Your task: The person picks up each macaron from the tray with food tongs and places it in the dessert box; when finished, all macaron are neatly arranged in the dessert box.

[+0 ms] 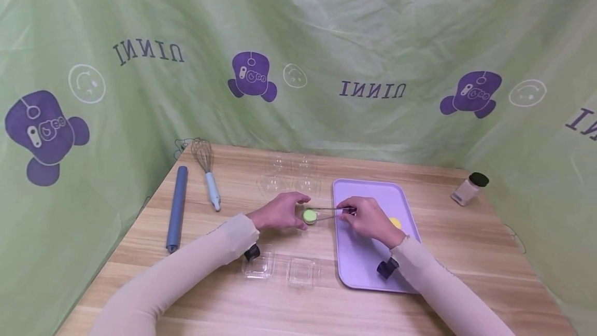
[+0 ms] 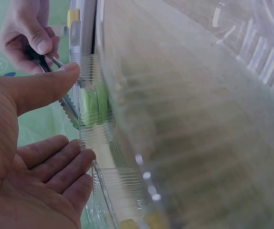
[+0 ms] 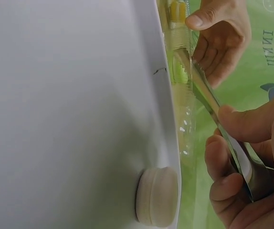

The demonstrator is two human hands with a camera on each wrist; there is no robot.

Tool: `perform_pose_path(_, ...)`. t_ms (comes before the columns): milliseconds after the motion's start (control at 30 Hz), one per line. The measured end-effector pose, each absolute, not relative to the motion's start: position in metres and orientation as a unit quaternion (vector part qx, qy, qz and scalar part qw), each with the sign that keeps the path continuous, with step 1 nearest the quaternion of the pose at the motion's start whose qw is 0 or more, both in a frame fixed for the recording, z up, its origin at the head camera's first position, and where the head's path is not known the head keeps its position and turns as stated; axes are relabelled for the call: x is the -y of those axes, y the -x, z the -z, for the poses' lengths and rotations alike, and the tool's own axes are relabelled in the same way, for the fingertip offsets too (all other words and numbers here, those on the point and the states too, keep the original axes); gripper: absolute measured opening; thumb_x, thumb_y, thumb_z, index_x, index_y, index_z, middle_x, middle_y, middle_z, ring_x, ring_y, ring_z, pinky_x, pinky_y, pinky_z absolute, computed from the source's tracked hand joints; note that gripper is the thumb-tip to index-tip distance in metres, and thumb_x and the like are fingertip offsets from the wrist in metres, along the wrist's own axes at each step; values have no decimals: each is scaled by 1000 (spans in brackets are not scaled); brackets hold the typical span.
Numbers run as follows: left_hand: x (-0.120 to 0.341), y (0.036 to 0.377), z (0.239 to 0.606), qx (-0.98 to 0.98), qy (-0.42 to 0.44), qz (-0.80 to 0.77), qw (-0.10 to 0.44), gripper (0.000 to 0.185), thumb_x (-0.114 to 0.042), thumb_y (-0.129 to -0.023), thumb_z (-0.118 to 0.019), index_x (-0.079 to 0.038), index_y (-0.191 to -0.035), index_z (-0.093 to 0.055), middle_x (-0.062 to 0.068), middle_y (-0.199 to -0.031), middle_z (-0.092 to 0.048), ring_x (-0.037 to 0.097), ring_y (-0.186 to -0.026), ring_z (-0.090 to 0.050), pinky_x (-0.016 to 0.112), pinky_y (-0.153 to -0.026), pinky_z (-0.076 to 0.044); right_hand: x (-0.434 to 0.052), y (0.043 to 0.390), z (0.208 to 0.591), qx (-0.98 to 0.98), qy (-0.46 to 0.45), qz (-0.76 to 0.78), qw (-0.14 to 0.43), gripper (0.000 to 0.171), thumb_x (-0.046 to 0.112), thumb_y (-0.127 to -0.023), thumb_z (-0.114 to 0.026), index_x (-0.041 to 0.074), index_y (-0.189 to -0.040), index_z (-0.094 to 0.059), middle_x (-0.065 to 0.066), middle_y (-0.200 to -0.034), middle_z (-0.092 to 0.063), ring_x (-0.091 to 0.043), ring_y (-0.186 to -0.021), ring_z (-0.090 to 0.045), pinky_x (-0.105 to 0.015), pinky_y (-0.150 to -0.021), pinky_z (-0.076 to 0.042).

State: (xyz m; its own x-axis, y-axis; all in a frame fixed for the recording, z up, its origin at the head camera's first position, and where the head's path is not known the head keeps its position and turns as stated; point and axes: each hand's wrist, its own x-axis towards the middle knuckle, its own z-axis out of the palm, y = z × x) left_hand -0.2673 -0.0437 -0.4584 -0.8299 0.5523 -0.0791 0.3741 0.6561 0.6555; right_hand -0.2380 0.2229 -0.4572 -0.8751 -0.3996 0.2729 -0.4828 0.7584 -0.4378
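Note:
My left hand [image 1: 285, 211] holds a small clear plastic container [image 2: 127, 119] on the table, with the thumb on its far side and the fingers on its near side. A green macaron [image 1: 309, 216] sits inside the container. My right hand [image 1: 358, 213] grips metal tongs [image 1: 326, 212], and their tips reach left to the green macaron [image 2: 97, 102]. In the right wrist view the tongs [image 3: 212, 102] run from my fingers [image 3: 223, 157] up to the container. A yellow macaron [image 1: 395, 222] lies on the lavender tray [image 1: 359, 263] beside my right hand.
Two clear containers [image 1: 258, 266] [image 1: 303, 272] lie near the table's front, and more stand behind my hands [image 1: 289, 175]. A blue rolling pin [image 1: 176, 207] and a whisk [image 1: 208, 174] lie at the left. A black-capped jar [image 1: 468, 188] stands at the far right.

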Motion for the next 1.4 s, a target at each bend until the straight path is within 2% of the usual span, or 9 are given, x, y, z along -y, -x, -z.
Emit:
perform_pose_path(233,43,267,459,-899,-251,-329,143,85,-18,-72,-90,-8,-146,-51,11,-149,-56,32,-138,-53,51,-121,-41,-225,237,456,933,-239,-254,85,20,14,-84,-80,11,-105,-78,-6,-97,-79,-14,-86,-72,-39,-82,-61)
perform_pose_path(500,43,268,464,-899,-260,-324,139,85,-20,-72,-90,-8,-146,-50,12,-149,-56,32,-137,-53,51,-120,-42,-230,236,452,932,-221,-275,86,19,15,-85,-80,11,-104,-79,2,-88,-77,-6,-78,-68,-26,-72,-59)
perform_pose_path(733,43,268,465,-900,-259,-324,134,85,-20,-72,-90,-8,-146,-51,12,-148,-57,32,-136,-54,50,-119,-42,-241,235,447,929,-192,-300,102,19,16,-85,-80,15,-104,-79,-6,-99,-80,-12,-84,-71,-29,-77,-60)
perform_pose_path(1067,44,268,465,-898,-262,-327,133,85,-20,-72,-90,-8,-147,-50,13,-148,-57,32,-136,-54,51,-119,-43,-266,233,439,926,-155,-322,123,18,13,-85,-80,12,-104,-79,-4,-93,-79,-4,-78,-67,-18,-67,-56)
perform_pose_path(1200,44,269,464,-899,-265,-325,130,85,-20,-72,-90,-8,-146,-51,13,-147,-57,32,-135,-55,50,-119,-43,-280,230,438,930,-122,-325,117,19,15,-87,-79,11,-106,-78,-4,-94,-79,-2,-79,-66,-15,-68,-54)
perform_pose_path(1300,44,269,464,-899,-267,-322,128,85,-21,-72,-90,-7,-146,-51,13,-147,-58,32,-134,-56,50,-118,-43,-291,227,437,936,-97,-320,114,21,17,-88,-78,11,-108,-78,-5,-95,-79,-4,-82,-68,-15,-72,-54)
perform_pose_path(1400,44,268,464,-899,-266,-323,129,85,-21,-72,-90,-7,-146,-51,13,-147,-58,32,-134,-56,50,-118,-44,-304,223,437,940,-73,-315,107,22,18,-89,-77,11,-110,-77,-6,-95,-79,-7,-81,-67,-16,-70,-53)
